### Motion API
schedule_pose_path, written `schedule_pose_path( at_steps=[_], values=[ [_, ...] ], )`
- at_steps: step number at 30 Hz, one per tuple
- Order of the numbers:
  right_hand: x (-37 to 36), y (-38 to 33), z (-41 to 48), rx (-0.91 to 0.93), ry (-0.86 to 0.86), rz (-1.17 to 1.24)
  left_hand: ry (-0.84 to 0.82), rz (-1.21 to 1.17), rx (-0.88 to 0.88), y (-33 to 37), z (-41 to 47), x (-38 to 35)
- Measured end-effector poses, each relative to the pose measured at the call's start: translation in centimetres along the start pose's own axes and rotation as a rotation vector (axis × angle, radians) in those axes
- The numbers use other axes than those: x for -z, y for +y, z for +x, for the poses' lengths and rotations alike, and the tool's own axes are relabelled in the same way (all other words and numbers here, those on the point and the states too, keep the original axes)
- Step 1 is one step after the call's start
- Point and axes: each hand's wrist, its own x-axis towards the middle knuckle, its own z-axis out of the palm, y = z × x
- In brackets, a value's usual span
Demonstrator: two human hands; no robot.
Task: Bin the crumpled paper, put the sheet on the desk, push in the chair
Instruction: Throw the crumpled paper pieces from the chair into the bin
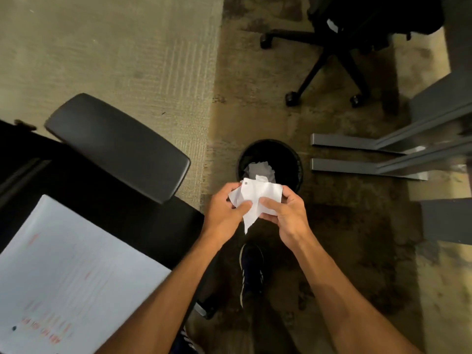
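Now crumpled paper [256, 198] pinched between both hands' fingers [242, 206], seemingly above bin [297, 164].

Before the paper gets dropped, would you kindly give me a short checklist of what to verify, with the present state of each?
1. Crumpled white paper held: ok, both the left hand and the right hand grip it.
2. Paper fully balled up: not ok, a loose corner hangs down between the hands.
3. Round black waste bin within drop range: ok, it stands on the floor just beyond the hands, mouth open.
4. Room in the bin: ok, some paper lies inside but well below the rim.
5. Hands right over the bin mouth: cannot tell from this angle.
6. Flat white printed sheet: not ok, it lies on the black office chair seat, not on the desk.
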Motion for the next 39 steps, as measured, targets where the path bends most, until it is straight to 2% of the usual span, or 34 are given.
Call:
schedule_pose_path(
  at_steps=[10,16,27,30,33,39],
  values=[
    [3.7,2.3,9.8,-0.111,0.236,0.044,-0.031,0.050,0.088,-1.7,10.2,-5.6],
    [5.0,4.3,14.7,-0.116,0.298,0.021,-0.051,0.015,0.160,-4.0,15.8,-7.7],
    [6.3,6.7,20.5,-0.214,0.298,0.002,-0.061,0.045,0.256,-7.9,22.4,-10.2],
    [6.5,6.9,21.2,-0.262,0.285,-0.020,-0.067,0.142,0.237,-8.6,23.5,-10.3],
    [6.8,7.2,21.5,-0.325,0.295,-0.113,0.012,0.281,0.244,-9.1,24.3,-10.2],
    [7.1,7.3,21.0,-0.308,0.319,-0.152,-0.017,0.317,0.247,-9.4,23.5,-9.7]
  ],
)
